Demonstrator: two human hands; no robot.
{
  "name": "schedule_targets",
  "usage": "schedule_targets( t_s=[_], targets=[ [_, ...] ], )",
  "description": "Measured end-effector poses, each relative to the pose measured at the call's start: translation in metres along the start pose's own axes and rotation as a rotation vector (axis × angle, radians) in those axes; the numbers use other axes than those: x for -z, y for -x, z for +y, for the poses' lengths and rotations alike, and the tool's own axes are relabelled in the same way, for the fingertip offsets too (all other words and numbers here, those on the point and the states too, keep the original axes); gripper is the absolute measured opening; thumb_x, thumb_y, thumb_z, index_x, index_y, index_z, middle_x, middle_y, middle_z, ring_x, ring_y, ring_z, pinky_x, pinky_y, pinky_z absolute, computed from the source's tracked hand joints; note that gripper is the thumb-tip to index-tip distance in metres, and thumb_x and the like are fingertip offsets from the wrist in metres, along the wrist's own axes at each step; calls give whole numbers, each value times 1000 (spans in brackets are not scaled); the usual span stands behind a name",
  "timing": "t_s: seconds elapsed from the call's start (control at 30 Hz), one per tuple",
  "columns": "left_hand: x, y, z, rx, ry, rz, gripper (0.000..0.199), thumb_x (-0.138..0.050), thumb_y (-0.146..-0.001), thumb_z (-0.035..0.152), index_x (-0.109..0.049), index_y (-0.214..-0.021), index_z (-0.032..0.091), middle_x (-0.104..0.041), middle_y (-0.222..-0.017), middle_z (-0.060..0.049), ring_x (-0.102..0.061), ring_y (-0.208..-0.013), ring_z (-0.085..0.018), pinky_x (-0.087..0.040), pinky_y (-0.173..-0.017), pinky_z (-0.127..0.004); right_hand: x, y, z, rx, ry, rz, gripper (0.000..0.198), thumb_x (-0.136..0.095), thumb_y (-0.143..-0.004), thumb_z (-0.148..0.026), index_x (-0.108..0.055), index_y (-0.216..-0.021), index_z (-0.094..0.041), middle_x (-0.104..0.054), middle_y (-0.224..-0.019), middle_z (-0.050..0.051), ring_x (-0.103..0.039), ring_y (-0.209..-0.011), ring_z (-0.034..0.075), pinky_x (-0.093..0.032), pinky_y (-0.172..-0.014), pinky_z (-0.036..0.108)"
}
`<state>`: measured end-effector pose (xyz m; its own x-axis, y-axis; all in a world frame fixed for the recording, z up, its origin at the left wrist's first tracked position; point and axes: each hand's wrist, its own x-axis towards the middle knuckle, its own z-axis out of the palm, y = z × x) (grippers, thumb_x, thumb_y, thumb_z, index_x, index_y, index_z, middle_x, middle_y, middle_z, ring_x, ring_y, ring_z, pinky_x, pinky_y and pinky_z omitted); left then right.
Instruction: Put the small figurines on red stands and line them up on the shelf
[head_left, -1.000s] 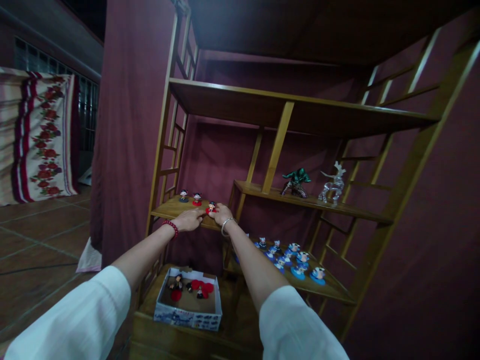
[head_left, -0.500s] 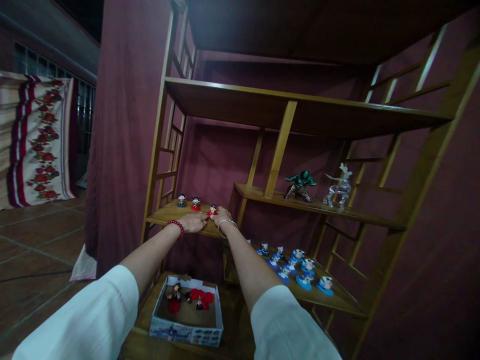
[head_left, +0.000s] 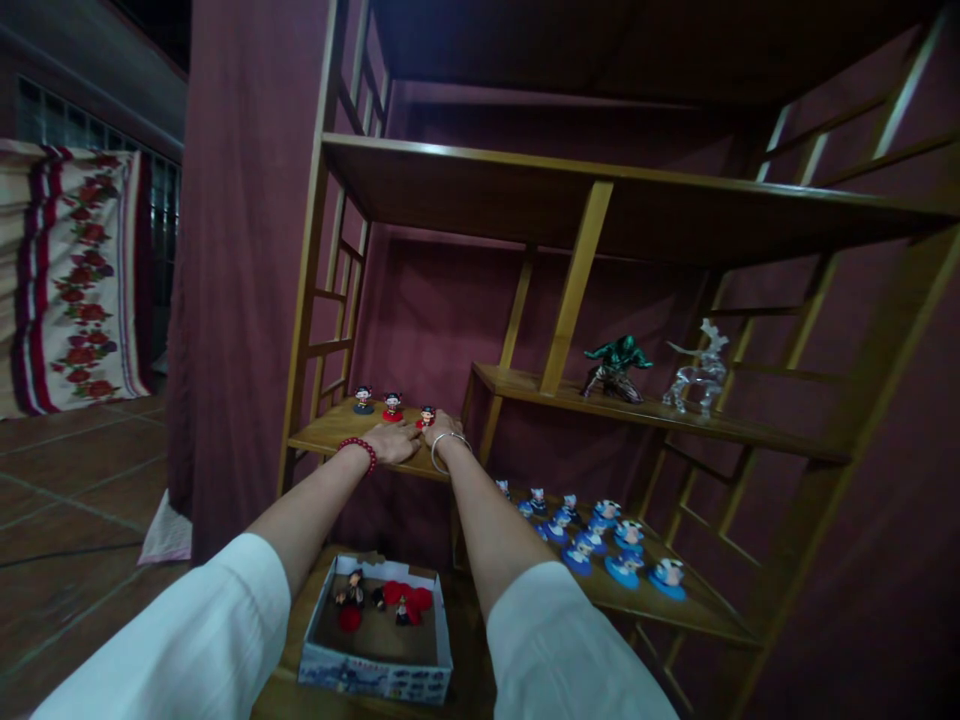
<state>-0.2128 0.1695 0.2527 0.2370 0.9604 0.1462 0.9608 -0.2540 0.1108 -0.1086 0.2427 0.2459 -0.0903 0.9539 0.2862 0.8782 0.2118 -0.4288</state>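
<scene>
On the left middle shelf, a small figurine with black hair and a red base stands upright. My right hand, with a silver bangle at the wrist, closes on it from the right side. Beside its base my left hand, wearing a red bead bracelet, lies low over the shelf with its fingers stretched toward the figurine. Further left stand a figurine with a red base and one with a dark base. My right fingertips are partly hidden.
Below sits an open cardboard box holding loose figurines and red discs. Several blue-based figurines fill the lower right shelf. Above them stand a green figure and a clear deer ornament. A wooden post divides the shelves.
The camera view has shifted slightly, so the shelving on the right appears further right. Both hands stay around the same figurine, with the left fingers slightly closer to its base.
</scene>
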Motion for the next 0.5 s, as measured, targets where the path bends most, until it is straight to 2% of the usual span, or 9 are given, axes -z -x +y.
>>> schedule_targets(
  t_s=[0.2, 0.33, 0.5],
  targets=[
    [1, -3, 2, 21, -20, -9, 50, -22, -85, 36, -35, -130, 17, -30, -139, -6, -26, -126, -23, -19, -102, -40, -3, -9, -2, 9, 21, -28, 34, -53, -73, -28, -54, -106, -21, -57, -111, 10, -48, -108, 27, -39, -83, 36],
    [-2, -7, -2, 1, -33, 32, 52, -22, -84, 38, -36, -129, 15, -32, -137, -8, -28, -125, -24, -22, -100, -41, -3, -11, -2, 8, 20, -33, 34, -53, -73, -29, -54, -106, -21, -57, -111, 10, -47, -108, 28, -38, -84, 37],
    [-7, -11, -7, 14, -54, 53, 50, -22, -84, 42, -40, -126, 22, -37, -135, -5, -32, -122, -26, -25, -97, -44, -3, -10, -3, 1, 7, -29, 37, -55, -72, -29, -53, -108, -22, -57, -112, 11, -47, -109, 28, -39, -83, 37]
  ],
)
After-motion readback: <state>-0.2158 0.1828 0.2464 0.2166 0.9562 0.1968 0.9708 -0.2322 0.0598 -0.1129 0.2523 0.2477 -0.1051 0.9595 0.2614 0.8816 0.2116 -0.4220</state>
